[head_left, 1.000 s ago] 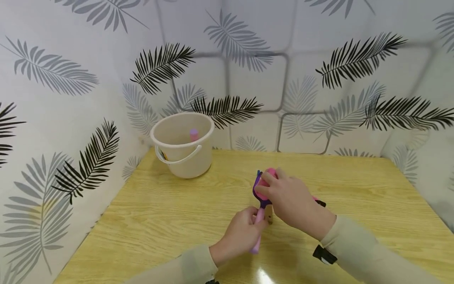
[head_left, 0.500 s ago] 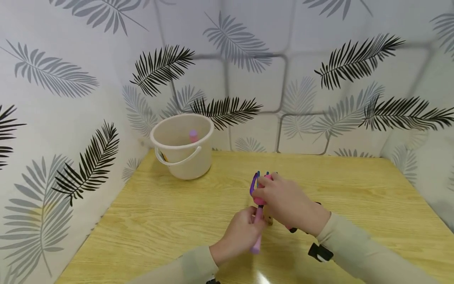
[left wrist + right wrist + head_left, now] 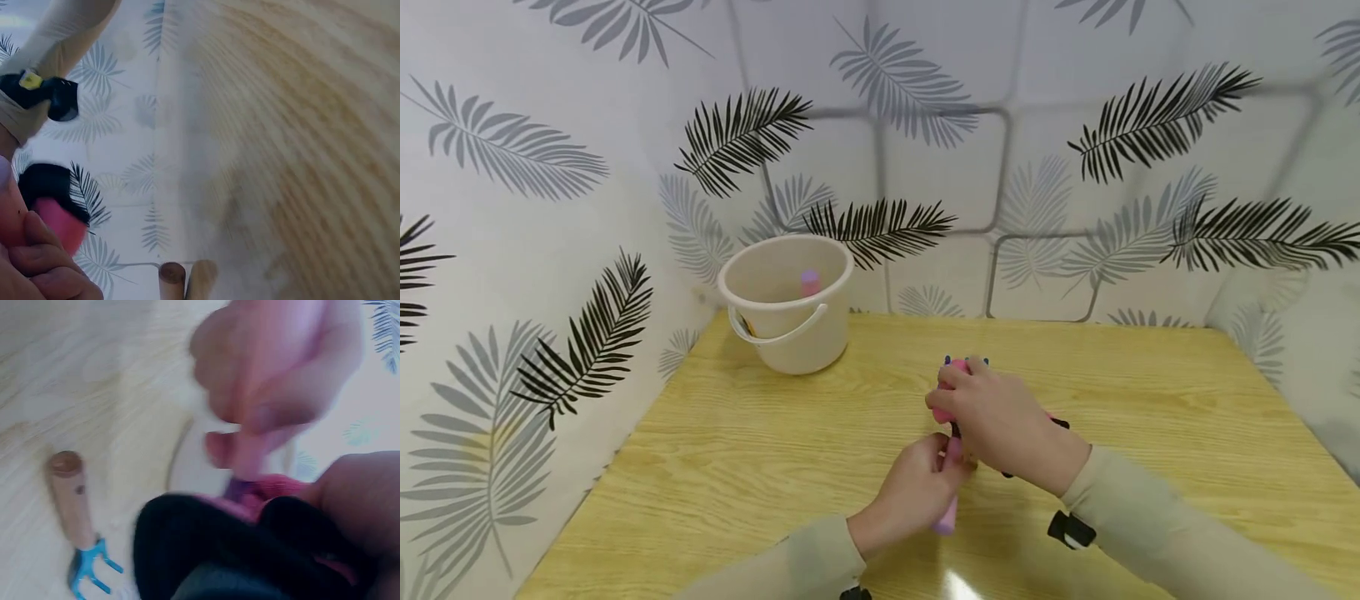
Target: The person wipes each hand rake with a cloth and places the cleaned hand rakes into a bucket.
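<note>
My left hand [image 3: 913, 487] grips the pink handle [image 3: 946, 518] of a small tool. Its head, covered by my right hand, shows only a bit of purple in the right wrist view. My right hand [image 3: 1011, 421] holds a bunched pink and black cloth [image 3: 942, 408] around that head. In the right wrist view the cloth's black part [image 3: 181, 537] fills the lower middle, with knitted pink beside it. On the table close by lies a hand rake [image 3: 74, 509] with a wooden handle and blue tines; in the head view my right hand mostly hides it.
A cream bucket [image 3: 801, 342] with a white carrying handle stands at the back left of the wooden table [image 3: 760, 467]. Inside it, the pink and lilac end of something [image 3: 809, 283] pokes up. Leaf-patterned cloth [image 3: 925, 167] hangs behind the table.
My right hand has shifted slightly left with the cloth, covering the purple head that showed earlier. My left hand keeps its grip on the handle, almost unmoved.
</note>
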Tool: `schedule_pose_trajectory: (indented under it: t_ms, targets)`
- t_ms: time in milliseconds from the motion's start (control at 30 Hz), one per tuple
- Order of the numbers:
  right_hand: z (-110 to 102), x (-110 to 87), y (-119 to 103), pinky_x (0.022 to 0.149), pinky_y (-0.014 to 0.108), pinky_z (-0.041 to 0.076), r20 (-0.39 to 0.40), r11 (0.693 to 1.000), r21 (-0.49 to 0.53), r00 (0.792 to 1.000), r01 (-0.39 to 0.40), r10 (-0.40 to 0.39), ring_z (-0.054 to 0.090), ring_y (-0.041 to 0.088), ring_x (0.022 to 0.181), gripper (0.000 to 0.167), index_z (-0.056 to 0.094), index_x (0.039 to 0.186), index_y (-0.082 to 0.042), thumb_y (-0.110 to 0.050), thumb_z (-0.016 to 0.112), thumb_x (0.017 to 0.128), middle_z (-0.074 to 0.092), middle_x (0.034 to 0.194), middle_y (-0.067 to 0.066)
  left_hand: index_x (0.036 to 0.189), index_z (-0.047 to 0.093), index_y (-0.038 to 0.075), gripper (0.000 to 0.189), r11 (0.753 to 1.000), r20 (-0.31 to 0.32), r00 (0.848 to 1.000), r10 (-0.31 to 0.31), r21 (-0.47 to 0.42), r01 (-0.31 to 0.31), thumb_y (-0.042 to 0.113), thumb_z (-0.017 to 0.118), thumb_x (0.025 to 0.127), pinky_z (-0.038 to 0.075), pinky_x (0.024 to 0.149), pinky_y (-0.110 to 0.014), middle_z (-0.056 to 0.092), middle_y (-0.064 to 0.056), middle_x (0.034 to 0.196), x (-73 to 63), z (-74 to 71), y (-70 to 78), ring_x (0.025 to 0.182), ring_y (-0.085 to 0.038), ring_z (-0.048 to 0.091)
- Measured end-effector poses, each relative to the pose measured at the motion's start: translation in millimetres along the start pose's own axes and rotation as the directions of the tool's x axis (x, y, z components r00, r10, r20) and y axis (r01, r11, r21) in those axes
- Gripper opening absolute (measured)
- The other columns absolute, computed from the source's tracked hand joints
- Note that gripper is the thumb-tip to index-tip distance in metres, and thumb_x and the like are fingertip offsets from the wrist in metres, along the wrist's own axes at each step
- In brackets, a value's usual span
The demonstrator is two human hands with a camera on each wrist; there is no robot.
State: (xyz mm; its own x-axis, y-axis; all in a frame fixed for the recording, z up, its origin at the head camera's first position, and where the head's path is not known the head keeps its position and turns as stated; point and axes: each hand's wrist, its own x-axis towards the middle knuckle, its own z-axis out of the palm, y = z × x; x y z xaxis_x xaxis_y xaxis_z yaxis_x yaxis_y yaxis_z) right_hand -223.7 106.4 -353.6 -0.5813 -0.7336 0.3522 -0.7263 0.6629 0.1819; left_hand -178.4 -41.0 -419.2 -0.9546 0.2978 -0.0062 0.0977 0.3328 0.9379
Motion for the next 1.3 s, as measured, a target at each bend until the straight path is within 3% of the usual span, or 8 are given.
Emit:
schedule_pose_trajectory:
  t_ms: [133, 267, 367, 500, 667, 867, 1067, 1300]
  targets:
    - [3.0, 2.4, 0.8, 0.044, 0.031, 0.046, 0.017, 1.0, -0.009, 0.999, -0.03, 0.03, 0.052, 0.024, 0.079, 0.03, 0.069, 0.09, -0.023, -0.003, 0.079, 0.07, 0.059, 0.093, -0.002, 0.09, 0.06, 0.009, 0.013, 0.999, 0.021, 1.0, -0.006, -0.031, 0.007, 0.022, 0.059, 0.094, 0.04, 0.048, -0.025, 0.053, 0.003, 0.063, 0.4, 1.1, 0.3, 0.051, -0.01, 0.051]
    - [-7.6, 0.8, 4.3, 0.047, 0.029, 0.044, 0.153, 0.995, 0.031, 0.985, -0.09, 0.085, 0.051, 0.022, 0.076, 0.025, 0.07, 0.083, -0.023, -0.005, 0.08, 0.069, 0.056, 0.085, -0.004, 0.1, 0.061, 0.005, 0.02, 0.997, 0.017, 0.998, -0.056, -0.061, 0.057, 0.024, 0.06, 0.095, 0.038, 0.042, -0.023, 0.053, 0.002, 0.057, -0.3, -1.9, -1.0, 0.044, -0.011, 0.052]
    - [-16.4, -0.4, 8.0, 0.046, 0.028, 0.043, 0.21, 0.99, 0.028, 0.969, -0.137, 0.128, 0.048, 0.02, 0.072, 0.02, 0.07, 0.077, -0.024, -0.007, 0.08, 0.077, 0.053, 0.079, -0.005, 0.114, 0.061, -0.001, 0.031, 0.996, -0.004, 0.998, -0.07, -0.059, 0.07, 0.024, 0.059, 0.097, 0.039, 0.039, -0.022, 0.055, 0.001, 0.057, -0.3, -4.6, -1.8, 0.042, -0.012, 0.053]
    - [-17.4, 0.7, 9.5, 0.045, 0.029, 0.043, 0.177, 0.991, 0.023, 0.976, -0.134, 0.128, 0.048, 0.019, 0.069, 0.02, 0.07, 0.077, -0.025, -0.008, 0.08, 0.079, 0.053, 0.078, -0.006, 0.119, 0.059, -0.003, 0.034, 0.995, -0.012, 0.998, -0.063, -0.074, 0.062, 0.024, 0.057, 0.097, 0.04, 0.041, -0.023, 0.055, 0.001, 0.061, 0.5, -5.7, -1.9, 0.044, -0.011, 0.052]
    - [-10.0, 5.9, 4.8, 0.053, 0.029, 0.042, 0.122, 0.993, 0.101, 0.991, -0.066, 0.053, 0.048, 0.02, 0.068, 0.03, 0.069, 0.081, -0.024, 0.004, 0.071, 0.069, 0.055, 0.079, -0.005, 0.102, 0.059, 0.002, 0.019, 0.997, -0.003, 0.999, -0.036, -0.074, 0.035, 0.02, 0.054, 0.097, 0.036, 0.043, -0.024, 0.051, 0.003, 0.058, 0.1, -3.5, -3.2, 0.046, -0.01, 0.048]
    - [-17.8, 3.6, 3.9, 0.057, 0.03, 0.047, 0.151, 0.986, 0.155, 0.988, -0.066, 0.042, 0.05, 0.018, 0.069, 0.031, 0.074, 0.085, -0.022, 0.005, 0.075, 0.069, 0.058, 0.08, -0.005, 0.11, 0.06, -0.001, 0.025, 0.996, -0.021, 0.999, -0.042, -0.078, 0.04, 0.019, 0.054, 0.098, 0.036, 0.041, -0.022, 0.052, 0.003, 0.059, 0.1, -5.0, -1.6, 0.045, -0.01, 0.047]
    - [-18.4, 5.4, 0.3, 0.052, 0.03, 0.047, 0.17, 0.992, 0.094, 0.983, -0.082, 0.065, 0.05, 0.02, 0.072, 0.029, 0.072, 0.083, -0.024, 0.0, 0.08, 0.068, 0.059, 0.083, -0.005, 0.099, 0.061, 0.001, 0.026, 0.999, -0.029, 1.0, 0.008, -0.041, -0.009, 0.025, 0.051, 0.102, 0.035, 0.045, -0.024, 0.051, 0.003, 0.063, 0.5, -3.7, -0.1, 0.05, -0.01, 0.046]
    - [-3.4, 9.5, 3.1, 0.049, 0.032, 0.048, 0.105, 0.994, 0.046, 0.99, -0.103, 0.097, 0.051, 0.024, 0.077, 0.027, 0.068, 0.085, -0.023, -0.002, 0.077, 0.07, 0.059, 0.092, -0.002, 0.09, 0.057, 0.007, 0.02, 0.999, 0.016, 1.0, -0.003, -0.05, 0.004, 0.026, 0.058, 0.098, 0.037, 0.043, -0.025, 0.053, 0.003, 0.059, -1.1, -1.0, 0.2, 0.046, -0.009, 0.05]
